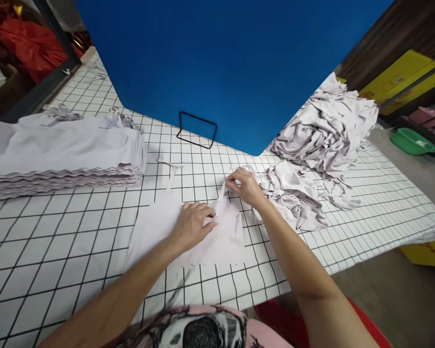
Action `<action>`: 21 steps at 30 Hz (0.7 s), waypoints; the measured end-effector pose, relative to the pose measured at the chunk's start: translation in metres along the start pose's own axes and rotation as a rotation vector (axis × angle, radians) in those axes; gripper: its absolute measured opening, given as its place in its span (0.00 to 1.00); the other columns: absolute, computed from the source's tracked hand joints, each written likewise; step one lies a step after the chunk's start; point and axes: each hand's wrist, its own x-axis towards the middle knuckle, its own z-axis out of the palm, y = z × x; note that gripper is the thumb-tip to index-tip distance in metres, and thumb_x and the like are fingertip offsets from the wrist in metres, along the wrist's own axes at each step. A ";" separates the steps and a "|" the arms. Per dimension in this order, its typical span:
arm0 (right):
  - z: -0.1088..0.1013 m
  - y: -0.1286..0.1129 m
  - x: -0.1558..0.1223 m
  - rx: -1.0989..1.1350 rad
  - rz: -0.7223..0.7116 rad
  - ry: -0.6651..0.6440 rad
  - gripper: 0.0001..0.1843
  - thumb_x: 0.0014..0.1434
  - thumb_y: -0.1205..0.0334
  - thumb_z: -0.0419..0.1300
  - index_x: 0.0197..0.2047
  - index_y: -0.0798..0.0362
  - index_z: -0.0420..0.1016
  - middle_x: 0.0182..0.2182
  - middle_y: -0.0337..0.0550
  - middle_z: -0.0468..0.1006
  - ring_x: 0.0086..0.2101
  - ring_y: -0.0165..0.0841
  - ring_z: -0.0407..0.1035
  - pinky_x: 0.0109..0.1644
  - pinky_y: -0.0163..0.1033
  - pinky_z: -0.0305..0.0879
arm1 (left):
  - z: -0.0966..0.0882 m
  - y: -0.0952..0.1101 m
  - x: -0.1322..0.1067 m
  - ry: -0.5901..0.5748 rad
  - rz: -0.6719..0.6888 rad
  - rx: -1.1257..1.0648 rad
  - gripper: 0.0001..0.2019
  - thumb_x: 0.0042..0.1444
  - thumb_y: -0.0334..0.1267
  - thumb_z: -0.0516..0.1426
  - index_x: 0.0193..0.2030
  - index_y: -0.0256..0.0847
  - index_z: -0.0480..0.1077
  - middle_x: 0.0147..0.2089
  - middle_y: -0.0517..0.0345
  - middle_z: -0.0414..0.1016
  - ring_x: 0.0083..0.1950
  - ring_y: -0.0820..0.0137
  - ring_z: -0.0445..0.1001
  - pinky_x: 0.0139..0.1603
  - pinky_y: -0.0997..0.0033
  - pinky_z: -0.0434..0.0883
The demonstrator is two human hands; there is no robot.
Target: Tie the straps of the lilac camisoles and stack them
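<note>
A pale, whitish-lilac cloth piece lies spread on the table in front of me. My left hand rests over its middle, thumb and fingers closed on a fold of the fabric. Between the thumb and fingertips of my right hand is a narrow strap of the same cloth, raised off the table. Beyond my left hand, another thin strap stretches away from the cloth's left part. A loose heap of crumpled cloth pieces sits just right of my right hand.
On the left is a neat stack of folded cloth pieces. A bigger crumpled pile stands at the back right. A large blue panel covers the far middle of the grid-patterned table. Yellow boxes and a green basin are farther right.
</note>
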 end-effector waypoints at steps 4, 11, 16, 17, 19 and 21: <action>0.012 0.011 0.000 0.018 0.087 0.103 0.05 0.61 0.66 0.58 0.35 0.52 0.76 0.34 0.43 0.77 0.41 0.38 0.67 0.49 0.44 0.54 | 0.011 0.007 -0.005 0.143 0.050 0.205 0.19 0.61 0.41 0.59 0.57 0.40 0.66 0.54 0.48 0.72 0.52 0.57 0.68 0.51 0.56 0.64; 0.025 0.029 0.012 0.020 0.298 0.120 0.05 0.57 0.64 0.60 0.37 0.53 0.76 0.38 0.44 0.77 0.42 0.35 0.69 0.49 0.40 0.60 | 0.028 0.014 -0.015 0.112 0.243 0.381 0.26 0.64 0.48 0.54 0.66 0.41 0.61 0.72 0.48 0.56 0.73 0.48 0.49 0.69 0.43 0.52; 0.002 0.034 0.014 0.096 0.388 -0.066 0.07 0.52 0.66 0.62 0.37 0.55 0.75 0.26 0.40 0.78 0.28 0.32 0.70 0.34 0.35 0.62 | 0.031 0.018 -0.023 -0.003 0.290 0.318 0.29 0.65 0.55 0.50 0.67 0.43 0.60 0.73 0.51 0.54 0.74 0.49 0.46 0.70 0.42 0.52; -0.007 0.033 0.015 0.086 0.416 -0.103 0.09 0.51 0.67 0.62 0.39 0.55 0.75 0.27 0.40 0.79 0.28 0.32 0.71 0.34 0.35 0.62 | 0.026 0.016 -0.023 0.009 0.289 0.292 0.26 0.65 0.54 0.51 0.65 0.44 0.63 0.72 0.53 0.56 0.73 0.50 0.49 0.70 0.44 0.53; -0.022 0.027 0.018 0.021 0.487 -0.124 0.13 0.52 0.68 0.61 0.43 0.53 0.75 0.33 0.42 0.81 0.32 0.33 0.73 0.35 0.35 0.62 | 0.007 0.007 -0.022 0.079 0.221 0.233 0.17 0.65 0.47 0.53 0.55 0.44 0.71 0.67 0.53 0.64 0.68 0.55 0.59 0.66 0.49 0.60; -0.028 0.007 0.023 -0.018 0.519 -0.058 0.12 0.55 0.66 0.58 0.43 0.52 0.75 0.36 0.44 0.81 0.35 0.34 0.73 0.36 0.36 0.62 | -0.017 -0.012 -0.021 0.227 0.043 0.196 0.09 0.65 0.39 0.54 0.43 0.41 0.74 0.54 0.52 0.73 0.56 0.60 0.69 0.56 0.56 0.68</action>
